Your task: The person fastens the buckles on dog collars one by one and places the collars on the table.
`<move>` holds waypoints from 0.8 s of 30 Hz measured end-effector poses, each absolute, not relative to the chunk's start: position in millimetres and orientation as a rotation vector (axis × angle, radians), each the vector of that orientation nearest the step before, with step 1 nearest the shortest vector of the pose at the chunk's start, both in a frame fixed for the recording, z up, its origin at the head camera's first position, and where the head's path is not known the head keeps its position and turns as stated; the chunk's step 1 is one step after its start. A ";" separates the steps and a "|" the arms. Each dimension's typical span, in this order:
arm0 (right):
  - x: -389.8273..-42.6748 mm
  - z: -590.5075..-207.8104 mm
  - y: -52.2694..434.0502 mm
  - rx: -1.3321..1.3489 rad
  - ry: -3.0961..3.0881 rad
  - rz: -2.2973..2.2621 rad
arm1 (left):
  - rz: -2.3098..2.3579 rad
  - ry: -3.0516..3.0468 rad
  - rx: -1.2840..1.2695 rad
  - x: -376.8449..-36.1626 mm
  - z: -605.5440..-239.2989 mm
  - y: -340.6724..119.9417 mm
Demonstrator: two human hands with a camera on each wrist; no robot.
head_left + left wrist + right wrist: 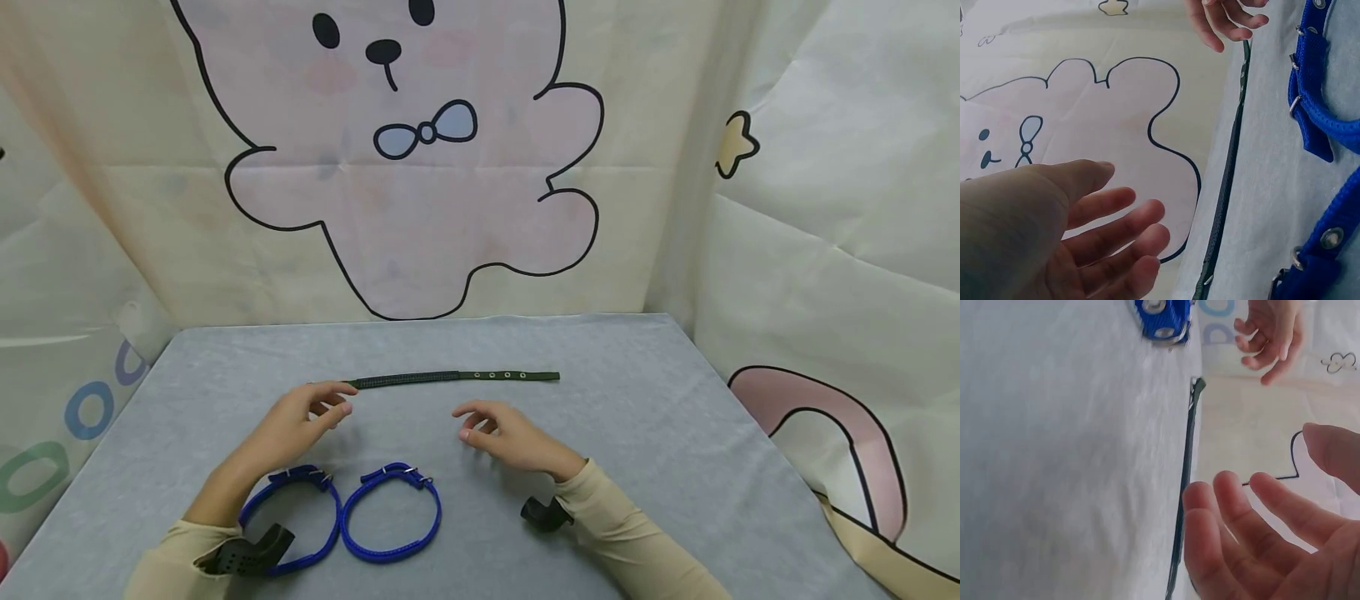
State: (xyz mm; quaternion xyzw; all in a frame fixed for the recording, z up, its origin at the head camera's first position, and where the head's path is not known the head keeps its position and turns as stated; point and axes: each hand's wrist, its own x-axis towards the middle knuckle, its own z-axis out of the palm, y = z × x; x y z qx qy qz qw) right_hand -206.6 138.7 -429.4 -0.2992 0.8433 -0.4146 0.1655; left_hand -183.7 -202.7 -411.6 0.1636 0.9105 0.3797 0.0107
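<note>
A dark green collar (pixel 450 378) lies stretched out flat across the far part of the table, with a row of metal eyelets towards its right end. My left hand (pixel 300 421) hovers by its left end, fingers loosely bent, holding nothing. The left wrist view shows that hand (pixel 1097 237) apart from the collar. To the right, my right hand (pixel 513 437) hangs above the cloth in front of the collar, relaxed and without anything in it. Two buckled blue collars form rings near me: the left one (pixel 300 473) is partly behind my left forearm, the right one (pixel 386 556) beside it.
A light grey cloth (pixel 645 500) covers the table. Printed curtains (pixel 660 208) stand behind it and at both sides. A black wrist camera (pixel 255 552) is on the left wrist and another (pixel 546 515) on the right.
</note>
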 end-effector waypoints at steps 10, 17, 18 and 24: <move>-224.4 -432.2 156.3 -0.755 2.517 -1.212 | 1.231 2.960 0.383 -188.9 -416.3 -214.6; -238.6 -433.0 170.7 -0.611 2.598 -1.288 | 1.337 2.886 0.242 -194.7 -418.4 -230.1; -240.5 -433.5 173.0 -0.590 2.611 -1.302 | 1.340 2.868 0.219 -195.6 -418.9 -232.2; -250.4 -440.4 188.0 -0.482 2.708 -1.331 | 1.332 2.772 0.135 -200.3 -425.9 -242.0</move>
